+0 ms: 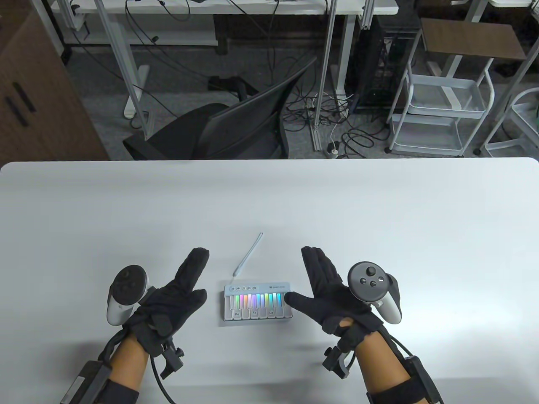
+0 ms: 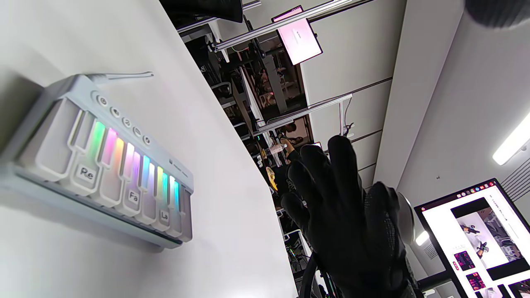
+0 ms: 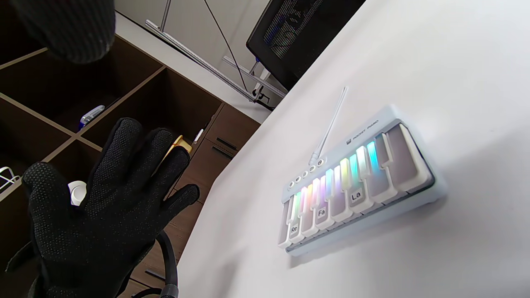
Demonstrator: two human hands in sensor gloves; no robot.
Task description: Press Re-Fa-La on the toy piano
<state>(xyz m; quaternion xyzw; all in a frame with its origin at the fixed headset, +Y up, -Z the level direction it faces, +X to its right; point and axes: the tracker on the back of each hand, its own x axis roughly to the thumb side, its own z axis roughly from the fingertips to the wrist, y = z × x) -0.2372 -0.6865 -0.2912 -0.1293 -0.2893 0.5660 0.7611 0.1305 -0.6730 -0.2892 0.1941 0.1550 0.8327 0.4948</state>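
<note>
The toy piano (image 1: 257,304) lies on the white table (image 1: 269,202) near the front edge, between my hands. Its keys glow in rainbow colours, and three white keys are labelled Re (image 1: 236,314), Fa (image 1: 254,313) and La (image 1: 271,313). My left hand (image 1: 196,275) is open to the left of the piano, fingers spread, touching nothing. My right hand (image 1: 305,275) is open to the right, its thumb tip by the piano's right edge. In the right wrist view the piano (image 3: 356,186) has no finger on it. The left wrist view shows the labels Re (image 2: 86,171), Fa (image 2: 133,196) and La (image 2: 164,215).
A thin white cable (image 1: 248,254) runs from the back of the piano toward the table's middle. Beyond the far table edge stand a black office chair (image 1: 236,122), a white cart (image 1: 442,109) and a brown cabinet (image 1: 38,97).
</note>
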